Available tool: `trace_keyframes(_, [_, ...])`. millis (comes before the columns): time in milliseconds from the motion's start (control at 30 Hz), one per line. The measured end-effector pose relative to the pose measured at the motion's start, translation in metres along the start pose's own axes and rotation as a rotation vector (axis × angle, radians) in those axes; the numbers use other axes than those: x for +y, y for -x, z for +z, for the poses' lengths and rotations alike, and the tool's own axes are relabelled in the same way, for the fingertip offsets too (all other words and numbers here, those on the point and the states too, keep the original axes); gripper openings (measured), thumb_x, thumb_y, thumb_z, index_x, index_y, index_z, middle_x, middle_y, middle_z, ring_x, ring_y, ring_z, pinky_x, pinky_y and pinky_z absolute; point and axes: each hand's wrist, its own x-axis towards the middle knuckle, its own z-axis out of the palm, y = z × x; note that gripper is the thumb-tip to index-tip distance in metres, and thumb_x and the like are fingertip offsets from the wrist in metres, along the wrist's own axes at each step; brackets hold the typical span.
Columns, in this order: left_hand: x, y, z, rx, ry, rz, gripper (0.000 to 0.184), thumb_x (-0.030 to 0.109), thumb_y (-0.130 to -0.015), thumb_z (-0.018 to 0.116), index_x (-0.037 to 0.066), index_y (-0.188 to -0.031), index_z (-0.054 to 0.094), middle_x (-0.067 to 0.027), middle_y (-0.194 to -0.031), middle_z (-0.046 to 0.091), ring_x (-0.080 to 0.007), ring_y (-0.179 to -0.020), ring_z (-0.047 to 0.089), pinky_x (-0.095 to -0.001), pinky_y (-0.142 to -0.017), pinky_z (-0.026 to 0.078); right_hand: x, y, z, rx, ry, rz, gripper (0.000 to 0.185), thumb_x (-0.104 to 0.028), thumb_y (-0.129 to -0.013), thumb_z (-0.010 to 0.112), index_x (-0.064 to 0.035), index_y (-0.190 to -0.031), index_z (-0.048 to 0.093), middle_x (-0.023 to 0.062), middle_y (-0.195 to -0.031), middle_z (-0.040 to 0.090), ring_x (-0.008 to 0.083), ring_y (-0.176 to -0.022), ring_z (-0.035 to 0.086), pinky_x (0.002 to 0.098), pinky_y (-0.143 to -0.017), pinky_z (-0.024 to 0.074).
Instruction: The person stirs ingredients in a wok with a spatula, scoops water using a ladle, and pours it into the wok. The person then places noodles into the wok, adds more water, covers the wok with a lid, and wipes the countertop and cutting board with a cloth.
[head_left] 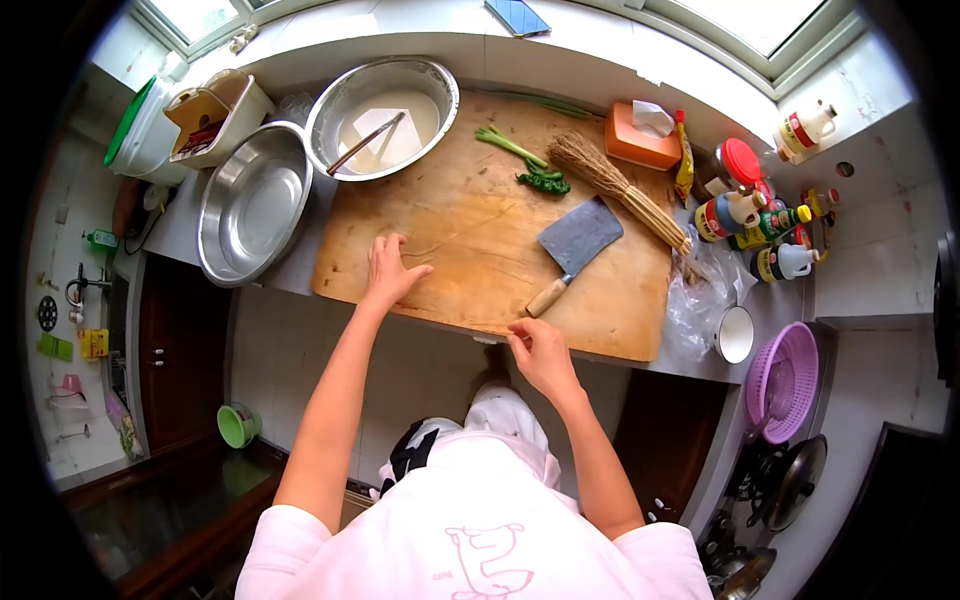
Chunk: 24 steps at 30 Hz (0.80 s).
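My left hand point(390, 273) rests on the left front part of a wooden cutting board point(440, 225), its thumb spread apart from the bent fingers, holding nothing. At the board's front edge my right hand point(541, 350) has its fingers curled together; whatever they may pinch is too small to make out. A cleaver point(580, 240) lies flat just beyond the right hand, its wooden handle pointing toward me. Behind the blade is a bundled straw brush point(615, 185). Green leafy stalks point(520, 158) lie at the back of the board.
A metal bowl point(430, 85) with pale liquid and a stick stands back left, beside an empty steel basin point(255, 205). Along the right are an orange tissue box point(635, 140), sauce bottles point(722, 215), a plastic bag point(695, 300), a white bowl point(735, 335) and a purple basket point(780, 380).
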Motion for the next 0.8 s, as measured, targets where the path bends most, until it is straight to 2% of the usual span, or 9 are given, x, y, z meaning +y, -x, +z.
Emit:
trace_keyframes(133, [0.005, -0.027, 0.004, -0.126, -0.017, -0.072, 0.065, 0.028, -0.065, 0.093, 0.006, -0.113, 0.056, -0.0158, -0.113, 0.054, -0.0353, -0.108, 0.051, -0.0441, -0.093, 0.045, 0.012, -0.066, -0.003, 0.000, 0.040, -0.066, 0.017, -0.005, -0.087, 0.069, 0.0048, -0.101, 0.070, 0.0212, -0.093, 0.070, 0.0284, -0.079, 0.070, 0.0364, -0.072, 0.0565])
trace_keyframes(167, [0.007, -0.030, 0.004, -0.129, -0.008, -0.054, 0.060, 0.027, -0.065, 0.093, 0.006, -0.108, 0.057, -0.0150, -0.110, 0.055, -0.0347, -0.105, 0.052, -0.0441, -0.092, 0.045, 0.017, -0.081, -0.001, -0.001, 0.035, -0.095, 0.020, -0.005, -0.084, 0.070, 0.0028, -0.103, 0.067, 0.0222, -0.095, 0.068, 0.0344, -0.080, 0.069, 0.0406, -0.070, 0.0556])
trace_keyframes(267, [0.004, -0.029, 0.005, -0.124, 0.028, -0.018, 0.045, 0.023, -0.066, 0.091, 0.006, -0.095, 0.061, -0.0125, -0.101, 0.058, -0.0333, -0.098, 0.055, -0.0438, -0.087, 0.046, 0.023, -0.119, 0.007, 0.008, 0.358, -0.159, 0.024, -0.008, -0.083, 0.072, 0.0022, -0.102, 0.062, 0.0220, -0.095, 0.066, 0.0404, -0.084, 0.067, 0.0466, -0.073, 0.0542])
trace_keyframes(367, [0.006, -0.024, 0.007, -0.098, 0.054, 0.027, 0.030, 0.017, -0.071, 0.087, 0.006, -0.085, 0.063, -0.0104, -0.092, 0.060, -0.0324, -0.094, 0.056, -0.0432, -0.084, 0.046, 0.024, -0.144, 0.011, -0.135, 0.457, -0.069, 0.027, -0.011, -0.082, 0.074, 0.0025, -0.099, 0.058, 0.0231, -0.095, 0.064, 0.0449, -0.087, 0.065, 0.0511, -0.076, 0.0526])
trace_keyframes(533, [0.018, -0.015, -0.002, -0.092, 0.036, 0.103, 0.017, 0.009, -0.077, 0.079, 0.006, -0.083, 0.063, -0.0099, -0.091, 0.058, -0.0321, -0.092, 0.056, -0.0430, -0.080, 0.045, 0.030, -0.155, 0.012, -0.318, 0.491, -0.076, 0.023, -0.013, -0.084, 0.072, 0.0045, -0.092, 0.058, 0.0257, -0.095, 0.065, 0.0443, -0.086, 0.066, 0.0507, -0.076, 0.0538])
trace_keyframes(667, [0.023, -0.016, -0.014, -0.106, -0.060, 0.206, 0.014, 0.006, -0.078, 0.073, 0.005, -0.083, 0.060, -0.0109, -0.090, 0.056, -0.0315, -0.091, 0.055, -0.0422, -0.079, 0.045, 0.024, -0.157, 0.011, -0.395, 0.609, -0.173, 0.011, -0.005, -0.081, 0.065, 0.0037, -0.087, 0.061, 0.0243, -0.087, 0.067, 0.0394, -0.079, 0.070, 0.0456, -0.070, 0.0579])
trace_keyframes(800, [0.023, -0.018, -0.011, -0.125, -0.227, 0.254, 0.013, 0.002, -0.076, 0.069, 0.004, -0.081, 0.057, -0.0115, -0.089, 0.054, -0.0315, -0.089, 0.054, -0.0409, -0.078, 0.044, 0.017, -0.164, 0.014, -0.495, 0.654, -0.184, 0.014, -0.009, -0.079, 0.067, 0.0037, -0.084, 0.062, 0.0245, -0.084, 0.068, 0.0387, -0.078, 0.071, 0.0459, -0.069, 0.0580])
